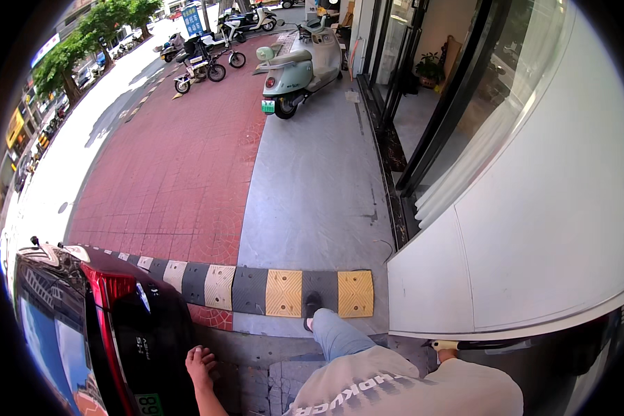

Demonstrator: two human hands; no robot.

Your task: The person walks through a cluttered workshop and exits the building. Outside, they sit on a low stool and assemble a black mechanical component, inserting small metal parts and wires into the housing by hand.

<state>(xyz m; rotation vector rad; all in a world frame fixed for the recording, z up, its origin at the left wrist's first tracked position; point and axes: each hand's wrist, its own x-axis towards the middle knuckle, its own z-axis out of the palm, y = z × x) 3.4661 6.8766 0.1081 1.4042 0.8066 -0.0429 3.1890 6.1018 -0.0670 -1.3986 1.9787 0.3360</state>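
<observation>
My hands are low and apart: my left hand [201,365] hangs with its fingers loosely spread and holds nothing, close beside the glossy black rear of the parked car [142,326], though I cannot tell whether the fingertips touch the paint. My right hand [445,346] is mostly hidden; what shows looks curled around a small pale yellow object [442,344] tucked right under the bottom edge of the big white curved panel [534,229] on my right. Whether that hand really grips it or only rests against it, I cannot tell.

My leg in light blue jeans [336,333] is stretched forward, and my dark shoe [312,305] lands on the black-and-yellow rubber kerb ramp [284,291] that bridges the rough stone gutter to the grey paved walkway [312,180].

To do this step well, I judge I should set the whole sole flat on the ramp rather than on its ribbed edge, since the segments could be slick or shift. The gap between the car and the white panel is narrow, so I would keep my left hand off the red tail light [111,288] and my right elbow tucked in. Whatever my right hand has under the panel should stay level as my weight moves over the front foot. Ahead, a pale green scooter [299,66] stands well apart, beside the red brick paving [180,159].
</observation>
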